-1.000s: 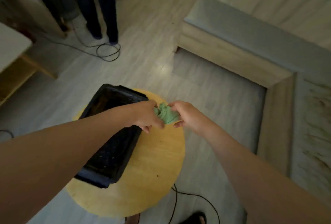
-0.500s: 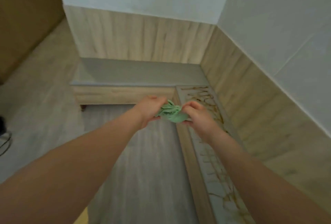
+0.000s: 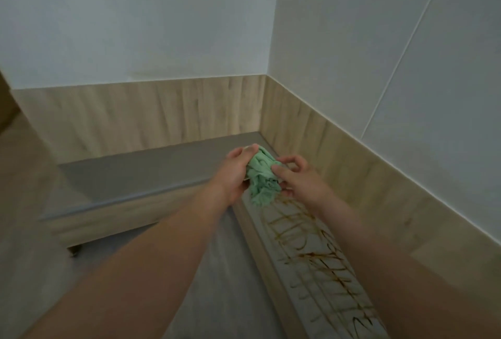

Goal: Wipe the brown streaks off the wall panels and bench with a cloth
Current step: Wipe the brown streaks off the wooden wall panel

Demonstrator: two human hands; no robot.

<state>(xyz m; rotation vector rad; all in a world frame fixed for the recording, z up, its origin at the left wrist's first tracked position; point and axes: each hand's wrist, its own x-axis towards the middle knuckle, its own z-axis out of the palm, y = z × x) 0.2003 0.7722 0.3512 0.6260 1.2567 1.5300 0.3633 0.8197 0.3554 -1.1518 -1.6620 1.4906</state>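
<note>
Yr L hand [image 3: 234, 173] is curled round the cloth [image 3: 261, 178], R hand [image 3: 301, 180] prob. pinching its edge, w/ brown streaks [image 3: 311, 252] starting just below yr R fingers [image 3: 291, 160], running along the bench [image 3: 260, 243] toward you, R nearer.

Dim, soft light; blurred, wide-angle edges.

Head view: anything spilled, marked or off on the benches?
Yes. Brown streaks run in scribbled lines along the right bench top, from near the corner toward the camera. The back bench top looks unmarked. The green cloth is bunched between left hand and right hand, not wiping yet.
</note>
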